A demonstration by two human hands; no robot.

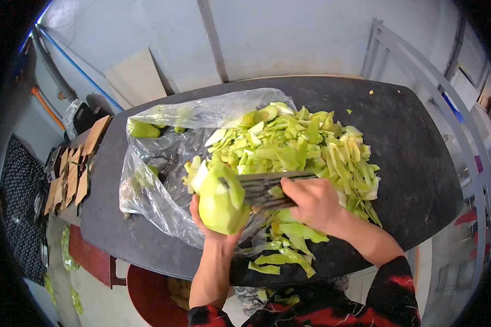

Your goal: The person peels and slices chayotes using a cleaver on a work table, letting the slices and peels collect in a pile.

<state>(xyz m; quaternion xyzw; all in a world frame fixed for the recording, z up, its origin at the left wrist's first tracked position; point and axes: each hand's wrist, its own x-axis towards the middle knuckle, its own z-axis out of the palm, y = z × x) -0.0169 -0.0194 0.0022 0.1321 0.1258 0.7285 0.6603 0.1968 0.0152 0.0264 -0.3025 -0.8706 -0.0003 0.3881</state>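
Observation:
My left hand [218, 240] cups a large pale-green fruit [221, 204] from below, its fingers wrapped round it. Most of the fruit's skin is pared off, leaving flat facets; I cannot tell its exact kind. In my right hand [313, 204] is a broad-bladed knife [259, 189], the blade against the fruit's right side and slightly smeared by motion. A scrap of green peel sticks to the blade near my fingers. Beyond and right of both hands spreads a big heap of green peelings [289, 147]. More loose strips [289, 261] lie near the table's front edge.
A clear plastic bag [163, 210] lies open on the dark table [414, 152], with several green fruits [143, 129] in it. Cardboard pieces [73, 174] are at the left. A red tub [147, 300] stands below the front edge, and a grey metal rail [447, 92] runs along the right.

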